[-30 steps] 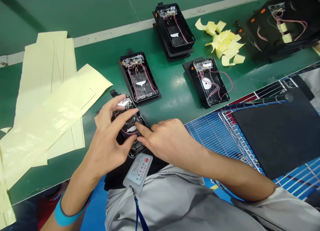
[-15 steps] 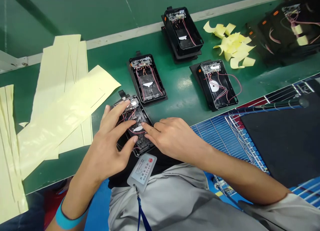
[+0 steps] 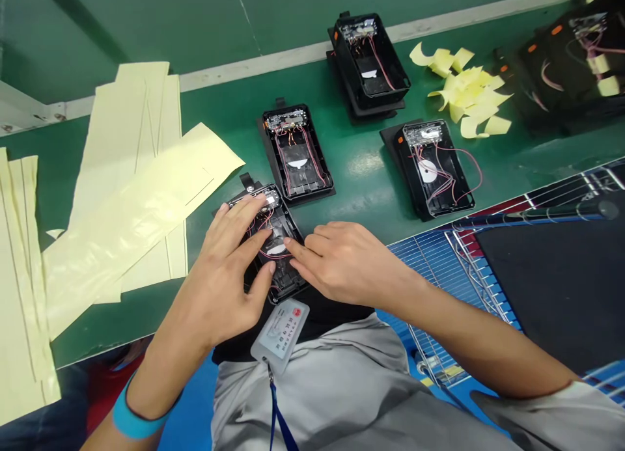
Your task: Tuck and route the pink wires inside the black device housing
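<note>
Head view. Open black plastic shell strung with red wires (image 3: 278,233): lies flat on the green counter (image 3: 356,177), at its near edge, close in for easy reach. Left hand (image 3: 234,269): spreads open across the shell, pinning rather than gripping, likely against sliding. Right hand (image 3: 349,262): loosely open, forefinger pressing inside beside the white disc (image 3: 276,248). Pale yellow paper sheets (image 3: 131,191): pushed aside, left.

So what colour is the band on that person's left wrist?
Bright blue wristband, seen clearest in the head view.
</note>
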Demonstrator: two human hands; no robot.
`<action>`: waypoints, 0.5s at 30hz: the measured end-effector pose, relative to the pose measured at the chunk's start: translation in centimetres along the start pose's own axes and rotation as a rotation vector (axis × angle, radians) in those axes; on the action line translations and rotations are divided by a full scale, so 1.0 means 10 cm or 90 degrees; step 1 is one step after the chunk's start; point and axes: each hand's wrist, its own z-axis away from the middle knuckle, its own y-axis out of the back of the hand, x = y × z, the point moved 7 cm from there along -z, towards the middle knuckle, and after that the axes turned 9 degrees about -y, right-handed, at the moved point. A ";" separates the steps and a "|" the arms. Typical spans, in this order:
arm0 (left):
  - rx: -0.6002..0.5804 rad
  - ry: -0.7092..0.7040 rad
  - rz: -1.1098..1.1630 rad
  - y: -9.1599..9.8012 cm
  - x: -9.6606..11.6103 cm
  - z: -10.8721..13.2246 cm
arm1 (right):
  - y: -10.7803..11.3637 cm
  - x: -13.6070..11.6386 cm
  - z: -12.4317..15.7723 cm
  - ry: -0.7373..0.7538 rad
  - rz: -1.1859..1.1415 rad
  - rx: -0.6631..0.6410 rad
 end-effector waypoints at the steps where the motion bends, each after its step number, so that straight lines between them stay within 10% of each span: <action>1: -0.001 -0.001 -0.002 0.00 0.00 0.00 | 0.01 0.00 0.00 0.009 0.003 0.023; 7: -0.004 0.005 0.000 -0.01 0.01 0.01 | 0.15 -0.03 0.08 0.075 -0.028 0.143; 15: -0.001 0.001 0.017 -0.03 -0.01 0.03 | 0.04 -0.02 -0.02 -0.013 -0.021 0.023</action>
